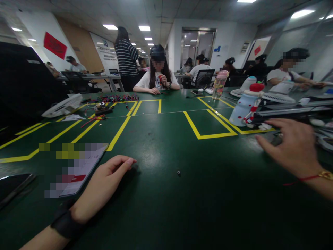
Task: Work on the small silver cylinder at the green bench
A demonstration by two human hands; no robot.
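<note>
One small grey ring (pixel 178 172) lies near the left hand (pixel 111 174), curled, grasp unclear. The right hand (pixel 295 146) spreads, released.

Black band (pixel 66 219), thin red cord (pixel 308 178), gold-coloured ornament (pixel 326 175).
The person's bare left hand (pixel 112 171) has the broad, matte band around its wrist; the bare right hand (pixel 295 147) has the cord at its wrist, one end trailing loose, the ornament adjoining it.

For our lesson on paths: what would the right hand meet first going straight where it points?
Probably the pale blue bottle; the small white items beside its base could come first, as the height of the right hand is unclear.
</note>
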